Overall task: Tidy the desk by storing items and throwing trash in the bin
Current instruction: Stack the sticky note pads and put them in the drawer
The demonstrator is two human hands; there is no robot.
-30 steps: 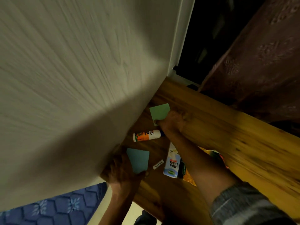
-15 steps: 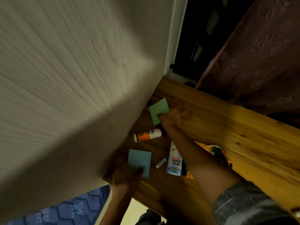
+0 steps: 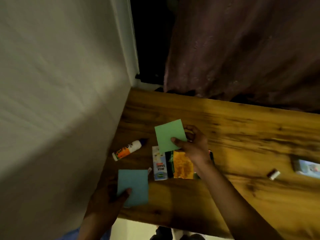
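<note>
My right hand (image 3: 192,144) pinches a green square of paper (image 3: 168,134) by its lower right corner, lifted over the wooden desk (image 3: 242,132). My left hand (image 3: 107,200) holds a blue square of paper (image 3: 134,184) at the desk's near left corner, thumb on top. A glue stick (image 3: 128,149) lies on the desk near the wall. A milk shake carton (image 3: 159,164) and an orange snack packet (image 3: 181,164) lie between my hands, partly under my right wrist.
A pale wall (image 3: 60,101) runs along the desk's left side. A dark reddish curtain (image 3: 242,49) hangs behind the desk. At the right lie a small eraser-like piece (image 3: 273,174) and a blurred flat packet (image 3: 306,168). A tiny white label (image 3: 149,169) sits beside the blue paper.
My right hand has lifted the green paper off the desk and drawn it nearer. My left hand has pulled the blue paper toward the desk's near edge. The view has swung right.
</note>
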